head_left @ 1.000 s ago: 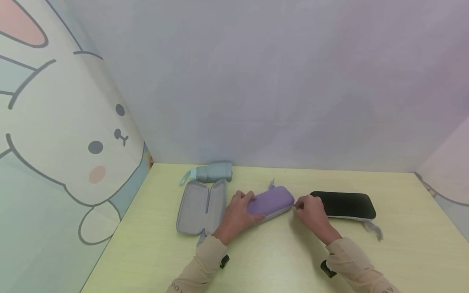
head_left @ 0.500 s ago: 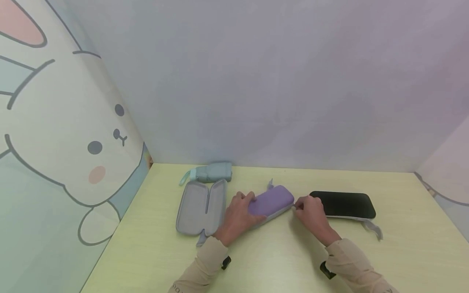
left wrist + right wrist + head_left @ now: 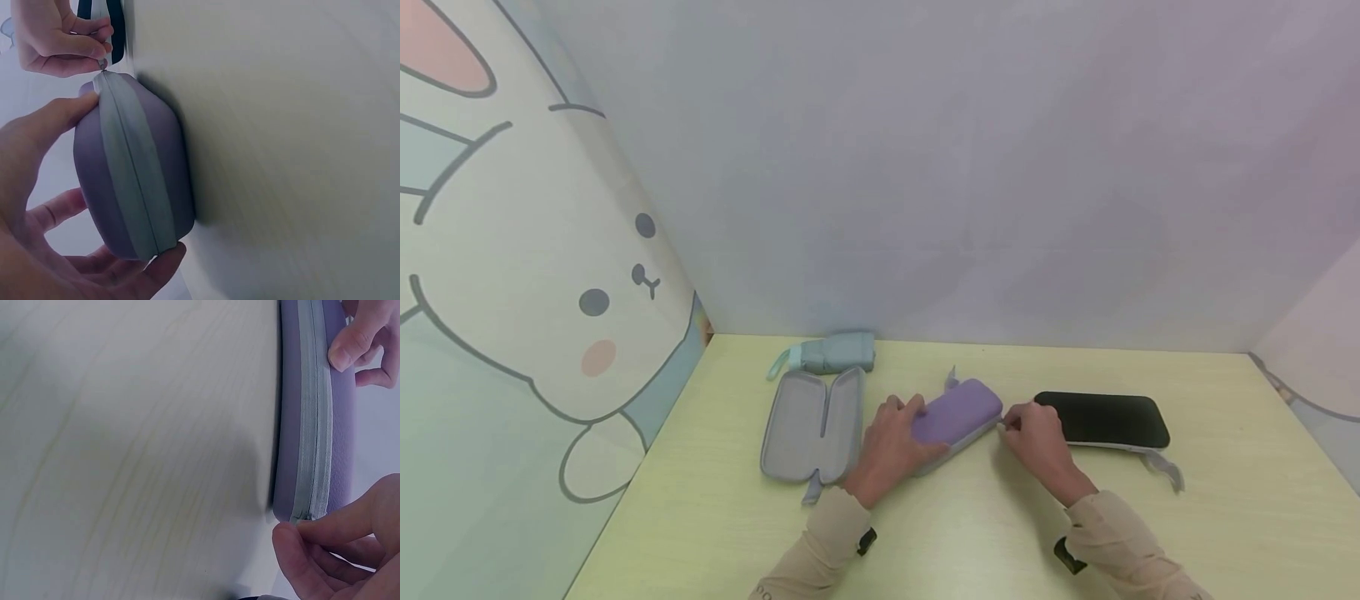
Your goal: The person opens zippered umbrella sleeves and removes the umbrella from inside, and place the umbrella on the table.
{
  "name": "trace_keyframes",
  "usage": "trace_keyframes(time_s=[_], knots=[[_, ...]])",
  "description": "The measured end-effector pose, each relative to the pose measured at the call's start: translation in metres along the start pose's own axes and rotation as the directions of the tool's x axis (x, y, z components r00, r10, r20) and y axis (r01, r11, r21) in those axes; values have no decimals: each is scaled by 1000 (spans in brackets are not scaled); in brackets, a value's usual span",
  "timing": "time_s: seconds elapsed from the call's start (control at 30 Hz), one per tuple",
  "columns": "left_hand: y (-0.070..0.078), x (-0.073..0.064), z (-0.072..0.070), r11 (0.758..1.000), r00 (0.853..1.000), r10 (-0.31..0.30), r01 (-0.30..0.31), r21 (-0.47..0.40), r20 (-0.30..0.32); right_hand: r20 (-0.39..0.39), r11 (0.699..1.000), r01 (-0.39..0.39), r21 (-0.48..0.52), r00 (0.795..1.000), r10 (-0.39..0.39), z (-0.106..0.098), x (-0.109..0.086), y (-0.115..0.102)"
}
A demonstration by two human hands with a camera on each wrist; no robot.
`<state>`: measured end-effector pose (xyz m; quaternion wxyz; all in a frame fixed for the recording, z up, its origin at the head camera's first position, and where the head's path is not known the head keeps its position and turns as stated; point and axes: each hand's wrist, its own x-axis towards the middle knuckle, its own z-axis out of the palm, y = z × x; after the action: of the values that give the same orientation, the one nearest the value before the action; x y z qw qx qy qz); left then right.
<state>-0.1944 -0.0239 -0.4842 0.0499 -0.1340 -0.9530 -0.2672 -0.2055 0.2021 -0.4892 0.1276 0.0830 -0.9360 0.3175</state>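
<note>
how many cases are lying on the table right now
3: an open grey rounded case on the left, an oblong purple zippered case in the middle, and an oblong black-topped case on the right. No others show.

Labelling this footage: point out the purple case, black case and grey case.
Purple case point(image 3: 961, 412), head view, its top.
Black case point(image 3: 1108, 420), head view, its top.
Grey case point(image 3: 796, 427), head view, inside left half.

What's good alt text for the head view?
A person's left hand grips a purple zip case, right hand pinching at its end, on a yellow table. Left lie an open gray case and, behind it, apparently a folded umbrella; right, a black case.
</note>
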Motion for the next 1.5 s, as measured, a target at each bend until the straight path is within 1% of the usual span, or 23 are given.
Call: trace_keyframes(time_s=[0.27, 0.47, 0.6, 0.77, 1.0, 1.27, 1.5], knots=[[3, 0, 1, 999, 1000, -26, 26, 25, 11, -1, 1000, 0, -1, 1000, 0, 0, 0, -2], [5, -2, 2, 999, 1000, -11, 11, 52, -11, 2, 1000, -9, 3, 1000, 9, 1, 0, -3], [5, -2, 4, 999, 1000, -6, 7, 52, -21, 8, 1000, -18, 1, 1000, 18, 2, 0, -3], [6, -3, 5, 999, 1000, -15, 16, 38, -12, 5, 1000, -24, -13, 1000, 24, 3, 0, -4], [8, -4, 6, 999, 1000, -30, 30, 36, -3, 18, 998, -64, -23, 998, 64, 2, 0, -6], [11, -5, 7, 998, 999, -36, 36, 55, -3, 17, 998, -63, -19, 998, 63, 4, 0, -6], [11, -4, 9, 997, 999, -43, 44, 58, -8, 16, 999, -45, -3, 999, 45, 5, 1, -7]])
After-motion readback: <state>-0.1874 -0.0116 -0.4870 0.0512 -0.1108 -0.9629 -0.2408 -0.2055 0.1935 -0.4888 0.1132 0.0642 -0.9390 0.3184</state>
